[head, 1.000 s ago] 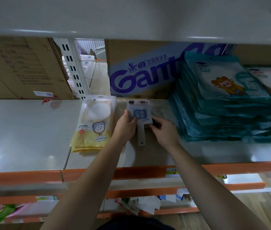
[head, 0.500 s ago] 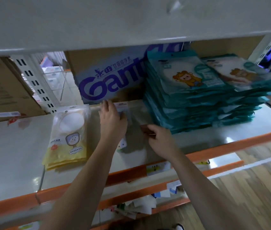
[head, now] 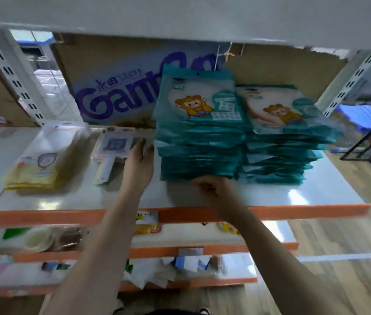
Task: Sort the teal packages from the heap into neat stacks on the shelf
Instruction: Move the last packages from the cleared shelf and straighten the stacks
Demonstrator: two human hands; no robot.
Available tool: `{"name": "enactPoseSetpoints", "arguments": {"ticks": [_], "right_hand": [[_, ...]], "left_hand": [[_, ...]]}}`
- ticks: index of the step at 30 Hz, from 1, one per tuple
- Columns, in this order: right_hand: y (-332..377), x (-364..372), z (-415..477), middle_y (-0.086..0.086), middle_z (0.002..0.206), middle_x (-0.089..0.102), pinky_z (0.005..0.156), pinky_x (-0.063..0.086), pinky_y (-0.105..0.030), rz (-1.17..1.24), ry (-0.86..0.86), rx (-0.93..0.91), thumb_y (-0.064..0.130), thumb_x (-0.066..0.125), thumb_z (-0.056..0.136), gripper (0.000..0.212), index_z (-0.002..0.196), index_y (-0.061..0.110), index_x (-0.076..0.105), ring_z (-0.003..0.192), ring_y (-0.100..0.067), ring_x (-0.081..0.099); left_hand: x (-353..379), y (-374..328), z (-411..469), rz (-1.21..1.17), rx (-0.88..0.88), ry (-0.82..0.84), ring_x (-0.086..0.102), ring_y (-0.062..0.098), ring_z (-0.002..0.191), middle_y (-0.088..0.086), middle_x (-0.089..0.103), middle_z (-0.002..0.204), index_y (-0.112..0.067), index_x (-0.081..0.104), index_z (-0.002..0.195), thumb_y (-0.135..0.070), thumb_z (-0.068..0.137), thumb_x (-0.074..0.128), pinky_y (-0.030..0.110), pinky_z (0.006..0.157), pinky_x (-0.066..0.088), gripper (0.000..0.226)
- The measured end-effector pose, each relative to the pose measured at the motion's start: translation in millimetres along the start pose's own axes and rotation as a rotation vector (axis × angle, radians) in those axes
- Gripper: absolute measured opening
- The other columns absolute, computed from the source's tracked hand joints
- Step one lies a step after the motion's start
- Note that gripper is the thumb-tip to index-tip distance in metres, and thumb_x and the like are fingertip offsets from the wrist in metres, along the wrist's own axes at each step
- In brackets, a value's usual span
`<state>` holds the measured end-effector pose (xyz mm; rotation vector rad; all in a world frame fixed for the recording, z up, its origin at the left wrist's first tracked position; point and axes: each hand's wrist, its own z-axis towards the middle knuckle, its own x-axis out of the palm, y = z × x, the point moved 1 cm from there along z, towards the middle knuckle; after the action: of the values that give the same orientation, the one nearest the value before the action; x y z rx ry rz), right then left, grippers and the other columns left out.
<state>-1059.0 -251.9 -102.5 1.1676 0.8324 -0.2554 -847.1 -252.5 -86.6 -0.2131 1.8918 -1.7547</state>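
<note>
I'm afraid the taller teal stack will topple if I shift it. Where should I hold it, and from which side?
Probably low, at the bottom packages of the taller teal stack, from its open left side and front edge. The second stack sits against its right and a box stands behind. The pouches lie loose, so a high grip would likely slide only the top ones.

- We cannot tell whether the blurred right hand (head: 211,189) grips the base of the left teal stack (head: 200,142).
- That stack hides the end of the lettering on the carton (head: 116,96).
- We see the lower-shelf goods (head: 52,239) only as smears.
</note>
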Motion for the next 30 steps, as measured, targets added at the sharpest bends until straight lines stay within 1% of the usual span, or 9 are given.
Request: {"name": "enactPoseSetpoints", "arguments": {"ticks": [3, 10, 12, 15, 17, 19, 21, 24, 30], "right_hand": [[-21, -22, -8, -0.005, 0.091, 0.074, 0.068, 0.042, -0.019, -0.064, -0.127, 0.086, 0.004, 0.064, 0.085, 0.021, 0.101, 0.013, 0.075, 0.081, -0.018, 0.068], [-48, -48, -12, -0.017, 0.09, 0.072, 0.059, 0.035, -0.026, -0.058, -0.352, 0.237, 0.0, 0.062, 0.083, 0.027, 0.109, 0.004, 0.069, 0.078, -0.033, 0.065], [-49, -44, -11, -0.015, 0.099, 0.071, 0.059, 0.033, -0.021, -0.02, -0.285, 0.237, 0.0, 0.059, 0.086, 0.034, 0.119, 0.003, 0.063, 0.084, -0.031, 0.064], [-51, -34, -3, -0.009, 0.11, 0.069, 0.056, 0.037, -0.015, 0.027, -0.144, 0.258, 0.004, 0.057, 0.085, 0.043, 0.128, 0.008, 0.055, 0.095, -0.029, 0.063], [-49, -30, 4, -0.004, 0.115, 0.067, 0.065, 0.044, -0.017, 0.107, -0.11, 0.291, 0.014, 0.06, 0.079, 0.057, 0.135, 0.014, 0.049, 0.102, -0.025, 0.062], [-47, -30, 10, 0.001, 0.121, 0.063, 0.083, 0.05, -0.032, 0.198, -0.102, 0.327, 0.026, 0.062, 0.065, 0.078, 0.141, 0.021, 0.042, 0.109, -0.02, 0.059], [-47, -29, 16, 0.001, 0.122, 0.062, 0.096, 0.05, -0.044, 0.345, -0.119, 0.367, 0.03, 0.069, 0.058, 0.079, 0.133, 0.022, 0.045, 0.114, -0.02, 0.058], [-50, -27, 25, 0.004, 0.115, 0.063, 0.101, 0.047, -0.047, 0.494, -0.122, 0.373, 0.013, 0.078, 0.061, 0.071, 0.124, 0.025, 0.048, 0.114, -0.02, 0.058], [-44, -29, 33, -0.003, 0.117, 0.066, 0.099, 0.049, -0.045, 0.543, -0.108, 0.348, 0.013, 0.078, 0.063, 0.069, 0.128, 0.013, 0.054, 0.111, -0.02, 0.061]], "left_hand": [[10, 4, -8, -0.107, -0.113, -0.014, 0.054, 0.025, 0.12, 0.007, 0.06, 0.13, -0.015, 0.055, 0.13, -0.046, 0.097, 0.043, 0.049, 0.107, 0.039, 0.048], [18, 3, -11, -0.161, -0.155, 0.028, 0.054, 0.036, 0.116, 0.015, 0.064, 0.116, -0.013, 0.061, 0.12, -0.033, 0.102, 0.038, 0.044, 0.095, 0.043, 0.035], [20, -1, -10, -0.246, -0.188, 0.059, 0.057, 0.039, 0.109, 0.012, 0.065, 0.102, -0.016, 0.063, 0.107, -0.029, 0.104, 0.036, 0.041, 0.086, 0.044, 0.03], [26, -4, -10, -0.359, -0.246, 0.109, 0.065, 0.017, 0.096, -0.003, 0.068, 0.101, -0.028, 0.063, 0.1, -0.032, 0.106, 0.032, 0.031, 0.081, 0.051, 0.032], [28, -3, -11, -0.375, -0.269, 0.14, 0.065, 0.02, 0.104, 0.002, 0.068, 0.112, -0.029, 0.063, 0.106, -0.041, 0.104, 0.033, 0.039, 0.09, 0.053, 0.033], [29, -1, -7, -0.404, -0.287, 0.133, 0.065, 0.023, 0.107, 0.006, 0.068, 0.118, -0.025, 0.064, 0.114, -0.05, 0.1, 0.037, 0.044, 0.095, 0.051, 0.039], [29, 2, -1, -0.415, -0.297, 0.161, 0.066, 0.024, 0.107, 0.007, 0.067, 0.121, -0.022, 0.063, 0.122, -0.058, 0.096, 0.037, 0.047, 0.095, 0.052, 0.051], [28, -10, -1, -0.465, -0.246, 0.207, 0.067, 0.021, 0.106, 0.003, 0.07, 0.116, -0.022, 0.064, 0.117, -0.05, 0.103, 0.026, 0.041, 0.09, 0.054, 0.05], [30, -11, 1, -0.392, -0.171, 0.273, 0.067, 0.018, 0.102, 0.002, 0.069, 0.112, -0.023, 0.064, 0.109, -0.037, 0.105, 0.025, 0.036, 0.087, 0.054, 0.041]]}}
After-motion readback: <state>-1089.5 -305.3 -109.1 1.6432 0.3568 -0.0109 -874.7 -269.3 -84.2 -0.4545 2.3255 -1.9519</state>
